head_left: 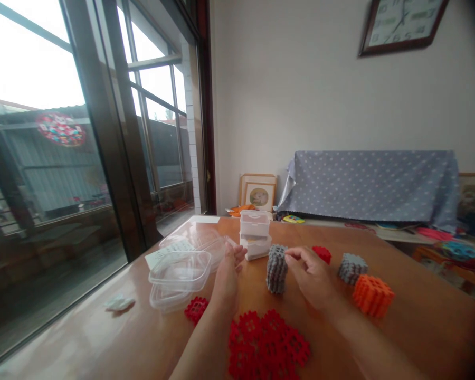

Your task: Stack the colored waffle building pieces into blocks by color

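My left hand (230,266) is open, its fingers stretched out beside the clear plastic boxes, apart from the grey stack. My right hand (311,274) has thumb and forefinger pinched together at the upper right edge of an upright stack of grey notched plastic tiles (276,272). Whether a tile is between those fingertips is hidden. Loose red notched tiles (267,343) lie spread in front of both forearms. A small red stack (197,309) sits left of my left forearm. Beyond my right hand stand another red stack (322,255), a shorter grey stack (353,267) and an orange stack (373,294).
Clear plastic containers (180,272) lie at the left of the brown table (158,348), near a crumpled plastic packet (119,303). Lidded boxes (255,232) are piled at the back. Behind stands a bench under a dotted cloth (372,184); glass doors (98,132) border the left.
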Demonstrator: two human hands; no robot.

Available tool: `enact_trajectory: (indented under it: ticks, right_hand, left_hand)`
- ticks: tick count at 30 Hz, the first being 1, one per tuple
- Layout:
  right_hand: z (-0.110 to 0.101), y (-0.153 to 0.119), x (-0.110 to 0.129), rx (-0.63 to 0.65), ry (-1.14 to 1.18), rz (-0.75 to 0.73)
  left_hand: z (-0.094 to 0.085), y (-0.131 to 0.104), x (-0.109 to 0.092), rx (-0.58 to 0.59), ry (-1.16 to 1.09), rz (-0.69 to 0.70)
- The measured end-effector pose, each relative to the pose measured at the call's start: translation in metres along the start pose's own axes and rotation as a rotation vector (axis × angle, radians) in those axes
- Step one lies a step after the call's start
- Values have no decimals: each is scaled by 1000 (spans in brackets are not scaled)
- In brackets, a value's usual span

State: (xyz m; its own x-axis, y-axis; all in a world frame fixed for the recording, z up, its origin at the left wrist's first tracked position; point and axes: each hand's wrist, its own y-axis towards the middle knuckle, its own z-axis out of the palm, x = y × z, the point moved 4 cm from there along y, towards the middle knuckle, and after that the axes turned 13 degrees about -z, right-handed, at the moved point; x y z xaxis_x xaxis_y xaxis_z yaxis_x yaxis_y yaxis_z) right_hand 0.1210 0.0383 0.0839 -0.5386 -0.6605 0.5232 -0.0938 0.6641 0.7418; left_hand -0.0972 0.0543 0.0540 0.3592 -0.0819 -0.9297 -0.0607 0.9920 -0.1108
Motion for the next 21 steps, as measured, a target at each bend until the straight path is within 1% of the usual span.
enact_trajectory:
  ticks: [1,3,5,8,12,14,16,18,21]
  right_hand:
    - [8,-6,11,51,-8,-26]
    - [27,-17,30,197,-17,-84]
    - [49,-27,42,352,-37,-122]
    - [81,-35,53,550,-88,-185]
    - [118,-38,63,766,-184,-295]
    - [132,-38,65,825,-236,-326]
    - [141,-38,65,852,-260,-325]
    - [143,-39,62,865,-270,-310]
    - [137,-41,53,862,-277,-273]
  left_hand:
    - [-4,1,-2,-34,10,30]
    - [-11,3,-7,-98,24,73]
    - [-14,2,-10,-141,22,86]
    - [-16,0,-13,-157,21,89]
    - [-16,3,-10,-143,39,66]
    - [-17,6,-8,-141,47,49]
    - [-18,8,-6,-140,51,43]
    - [-18,9,-5,-134,48,33]
    - [-18,8,-4,-122,25,21]
